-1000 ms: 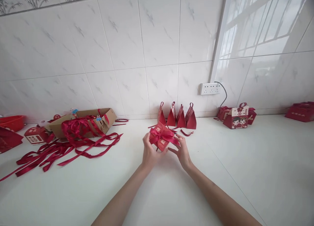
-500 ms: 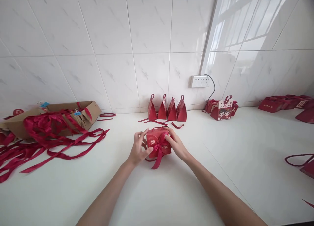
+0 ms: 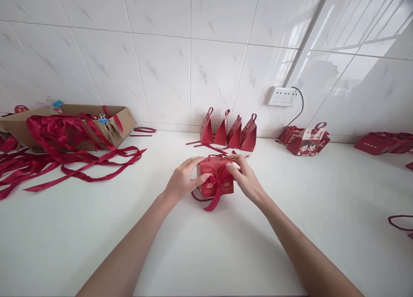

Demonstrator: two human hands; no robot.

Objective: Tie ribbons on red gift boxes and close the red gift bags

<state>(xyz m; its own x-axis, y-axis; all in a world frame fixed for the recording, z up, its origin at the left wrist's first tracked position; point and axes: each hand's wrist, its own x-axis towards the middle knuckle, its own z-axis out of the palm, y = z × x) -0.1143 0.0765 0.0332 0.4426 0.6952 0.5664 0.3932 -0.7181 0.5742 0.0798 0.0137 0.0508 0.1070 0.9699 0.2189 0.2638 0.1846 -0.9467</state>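
Observation:
A red gift box with gold lettering stands on the white table in front of me. Across its front a dark red ribbon is tied, one tail hanging down. My left hand grips the box's left side, thumb on the front and fingers over the top edge. On the upper right corner, my right hand has its thumb against the front near the ribbon and its fingers behind the top. A cord handle loops out at the box's lower left.
Several upright red pouches stand by the wall, with loose ribbon strips before them. At left, a cardboard box overflows with red ribbons. A printed box and more red boxes sit at right, below a power strip.
My view has shifted. The gift box has been turned more upright, its front now facing me. My left thumb has moved onto its front face, while both hands keep hold.

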